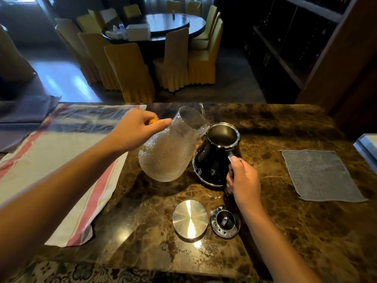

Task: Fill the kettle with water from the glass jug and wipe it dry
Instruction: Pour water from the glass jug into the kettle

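My left hand (136, 129) grips the orange handle of a textured glass jug (169, 154), tilted to the right with its lip at the rim of the black kettle (214, 160). The kettle stands open on the marble counter, water drops on its side. My right hand (243, 180) holds the kettle's handle, thumb on top. The kettle's black lid (225, 221) lies on the counter in front, beside a round steel lid (190, 219). A grey cloth (320, 175) lies flat at the right.
A white towel with pink stripes (61, 160) covers the counter's left part. The dark marble counter (285, 231) ends close behind the kettle. Beyond it stand yellow-covered chairs (130, 72) around a round table (167, 24). A dark shelf unit (295, 37) is at the right.
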Action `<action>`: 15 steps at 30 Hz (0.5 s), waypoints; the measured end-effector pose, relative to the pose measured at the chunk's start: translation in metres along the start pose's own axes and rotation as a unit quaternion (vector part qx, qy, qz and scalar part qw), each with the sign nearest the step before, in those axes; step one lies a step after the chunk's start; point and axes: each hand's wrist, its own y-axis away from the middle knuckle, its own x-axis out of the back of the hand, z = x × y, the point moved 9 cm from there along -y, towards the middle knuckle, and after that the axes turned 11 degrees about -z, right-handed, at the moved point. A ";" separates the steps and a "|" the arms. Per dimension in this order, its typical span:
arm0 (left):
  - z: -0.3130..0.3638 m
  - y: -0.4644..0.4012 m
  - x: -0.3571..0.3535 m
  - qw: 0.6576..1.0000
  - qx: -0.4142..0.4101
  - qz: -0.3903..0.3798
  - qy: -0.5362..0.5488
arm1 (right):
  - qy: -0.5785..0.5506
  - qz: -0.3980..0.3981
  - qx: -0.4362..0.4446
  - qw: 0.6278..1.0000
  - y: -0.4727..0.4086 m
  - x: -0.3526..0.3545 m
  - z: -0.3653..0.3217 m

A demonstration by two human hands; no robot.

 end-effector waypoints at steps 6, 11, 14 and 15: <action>-0.040 0.034 0.011 0.981 0.075 0.075 0.162 | -0.006 -0.001 -0.004 1.000 0.001 -0.001 -0.001; -0.063 0.062 0.017 0.954 0.129 0.166 0.215 | 0.005 0.005 -0.013 1.000 0.002 -0.001 -0.002; -0.073 0.073 0.019 0.930 0.144 0.222 0.254 | 0.005 0.007 -0.018 1.000 0.004 -0.001 -0.004; -0.074 0.076 0.020 0.925 0.146 0.239 0.258 | 0.006 0.009 -0.019 1.000 0.004 -0.001 -0.004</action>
